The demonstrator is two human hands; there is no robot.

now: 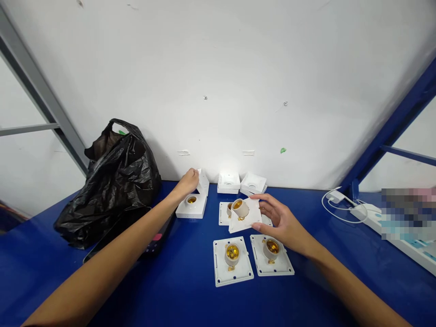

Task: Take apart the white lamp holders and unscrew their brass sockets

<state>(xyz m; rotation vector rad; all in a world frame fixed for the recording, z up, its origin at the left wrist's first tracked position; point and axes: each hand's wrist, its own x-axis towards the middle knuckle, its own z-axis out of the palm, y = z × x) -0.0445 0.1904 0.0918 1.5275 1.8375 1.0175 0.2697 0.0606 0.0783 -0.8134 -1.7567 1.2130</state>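
Note:
My right hand (279, 222) grips the right edge of a white square lamp holder base (251, 217) between thumb and fingers, its brass-lined socket facing up. Partly hidden beneath it lies another lamp holder base (223, 219). Nearer to me, two more bases, one left (221, 272) and one right (282, 269), rest flat with their sockets up. At the back, my left hand (189, 180) is closed on a tilted white square cover (203, 182). Just below that hand sits a covered lamp holder (190, 211), its brass socket showing through the hole.
White covers stand stacked by the wall, in a left pile (228, 184) and a right pile (254, 183). A black plastic bag (119, 181) slumps on the left beside a dark object (160, 238). To the right, a white power strip (371, 215) with a cable lies on the blue table (190, 281).

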